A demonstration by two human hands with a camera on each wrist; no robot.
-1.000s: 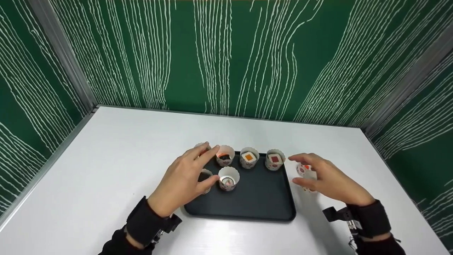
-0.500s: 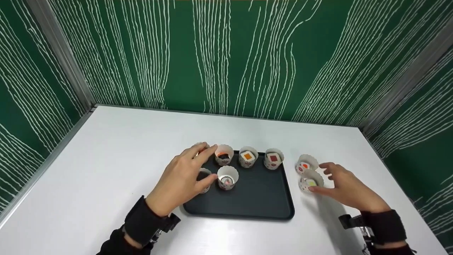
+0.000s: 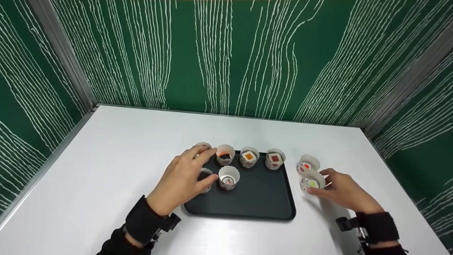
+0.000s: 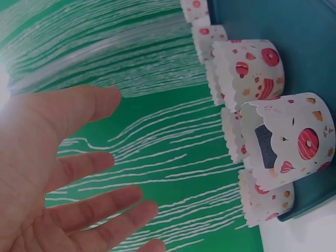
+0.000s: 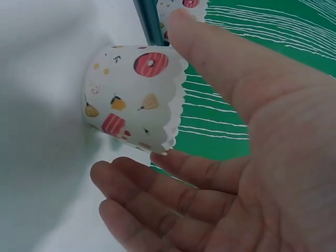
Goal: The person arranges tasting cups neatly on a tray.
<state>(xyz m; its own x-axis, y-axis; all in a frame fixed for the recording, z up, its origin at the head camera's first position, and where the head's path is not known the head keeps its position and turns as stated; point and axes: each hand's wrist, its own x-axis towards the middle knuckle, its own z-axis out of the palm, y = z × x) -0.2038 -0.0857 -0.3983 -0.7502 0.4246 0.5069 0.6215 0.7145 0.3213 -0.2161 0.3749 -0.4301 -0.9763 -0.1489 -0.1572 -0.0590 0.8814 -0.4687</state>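
My right hand (image 3: 348,191) is around the near paper baking cup (image 3: 307,185) on the table, right of the tray. In the right wrist view, the thumb lies beside one side of this patterned cup (image 5: 131,97) and loosely bent fingers lie by the other; firm contact cannot be made out. A small white piece with a yellow-green centre (image 3: 313,183) sits inside. My left hand (image 3: 180,175) hovers over the left part of the dark tray (image 3: 254,202), holding nothing, fingers spread. It partly hides two cups, including one with dark contents (image 3: 204,176).
Another cup (image 3: 311,161) with a red-orange-centred piece stands behind the one at my right hand. On the tray, filled cups with an orange-centred square (image 3: 249,156) and a red-centred square (image 3: 275,158) stand along the back. A green wall (image 3: 226,71) closes off the table behind.
My right hand first moved right and uncovered the two cups beside the tray, then shifted slightly left around the nearer one. My left hand has stayed over the tray.
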